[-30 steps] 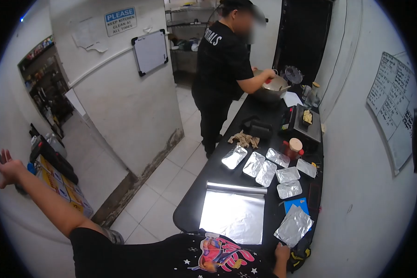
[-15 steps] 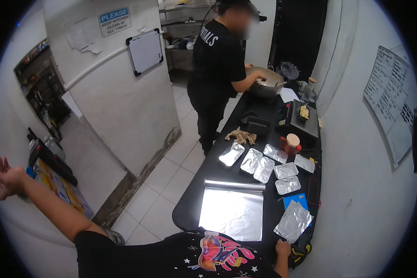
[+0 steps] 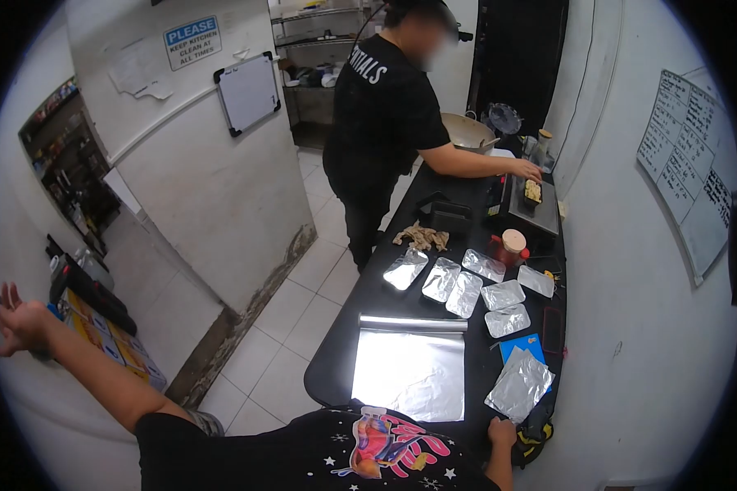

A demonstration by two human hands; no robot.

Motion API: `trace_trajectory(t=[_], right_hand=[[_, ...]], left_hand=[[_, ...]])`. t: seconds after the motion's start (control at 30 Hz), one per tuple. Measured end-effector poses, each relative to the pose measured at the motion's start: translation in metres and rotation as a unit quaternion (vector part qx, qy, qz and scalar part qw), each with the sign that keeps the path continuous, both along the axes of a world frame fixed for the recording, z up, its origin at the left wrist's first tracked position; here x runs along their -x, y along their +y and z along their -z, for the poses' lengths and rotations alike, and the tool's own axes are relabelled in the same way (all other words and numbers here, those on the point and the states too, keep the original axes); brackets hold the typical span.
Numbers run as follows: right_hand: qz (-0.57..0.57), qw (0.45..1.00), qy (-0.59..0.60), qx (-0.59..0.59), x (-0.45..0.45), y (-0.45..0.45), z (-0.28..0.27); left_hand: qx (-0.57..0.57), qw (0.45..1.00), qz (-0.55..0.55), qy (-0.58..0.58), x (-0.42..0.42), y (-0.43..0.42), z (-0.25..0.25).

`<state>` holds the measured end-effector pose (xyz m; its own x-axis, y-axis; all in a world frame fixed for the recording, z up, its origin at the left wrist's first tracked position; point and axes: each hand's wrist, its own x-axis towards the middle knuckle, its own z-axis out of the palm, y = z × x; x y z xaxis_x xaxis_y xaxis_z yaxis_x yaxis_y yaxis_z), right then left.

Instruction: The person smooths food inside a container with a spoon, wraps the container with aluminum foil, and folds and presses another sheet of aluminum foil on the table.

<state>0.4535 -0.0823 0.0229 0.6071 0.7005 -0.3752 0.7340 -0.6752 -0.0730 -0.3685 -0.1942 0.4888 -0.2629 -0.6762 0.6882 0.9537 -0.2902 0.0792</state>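
While the left hand (image 3: pixel 23 321) is reaching far out to the side, released with its fingers spreading apart, the right hand (image 3: pixel 502 431) is resting low by the near end of the black table (image 3: pixel 323 372). Its fingers are curling inward, but whether they are gripping anything, I cannot tell. Loose foil sheets (image 3: pixel 520 386) are lying just ahead of the right hand, overlapping a blue item (image 3: pixel 522 344); whether hand and foil are touching is unclear. A black-and-yellow item (image 3: pixel 535 443) is sitting just to the right of that hand.

Between the two hands, nearer the right, unrolled foil (image 3: pixel 408 378) is spreading flat from a foil roll (image 3: pixel 413 324). Farther ahead of the right hand, seven foil-covered containers (image 3: pixel 464 295) are lying in a cluster, with a red-sided jar (image 3: pixel 513 242) standing just beyond them. Past these, a co-worker (image 3: pixel 382 106) is stretching an arm over a scale (image 3: pixel 540 214), the fingers hovering at or touching a small filled tray (image 3: pixel 533 193). Boxes (image 3: pixel 110 331) are standing near the left hand, below its level.
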Motion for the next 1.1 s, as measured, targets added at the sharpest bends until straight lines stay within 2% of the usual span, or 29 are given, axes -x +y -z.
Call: trace_trajectory(t=[0.3, 0.37, 0.5, 0.57, 0.67, 0.8, 1.1], right_hand=[[-0.015, 1.000, 0.007, 0.002, 0.000, -0.001, -0.004], [-0.017, 1.000, 0.005, 0.001, -0.001, -0.001, -0.001], [-0.013, 1.000, 0.002, -0.001, 0.001, 0.000, -0.002], [-0.016, 1.000, 0.004, -0.001, 0.002, 0.000, -0.005], [-0.011, 1.000, 0.013, 0.002, -0.001, 0.000, 0.001], [-0.002, 1.000, 0.008, 0.006, 0.002, 0.000, -0.007], [0.010, 1.000, 0.004, 0.004, 0.006, 0.002, -0.010]], left_hand=[[0.044, 0.997, 0.057, 0.015, -0.009, 0.012, 0.008], [0.068, 0.997, 0.037, 0.015, -0.003, 0.014, 0.009], [0.126, 0.989, 0.068, 0.039, -0.024, 0.040, 0.015], [0.135, 0.989, 0.057, 0.022, -0.044, 0.062, 0.019], [0.123, 0.987, 0.103, 0.011, -0.036, 0.075, 0.029], [0.121, 0.983, 0.130, 0.038, -0.039, 0.084, 0.032], [0.159, 0.973, 0.161, -0.031, -0.065, 0.108, 0.038]])
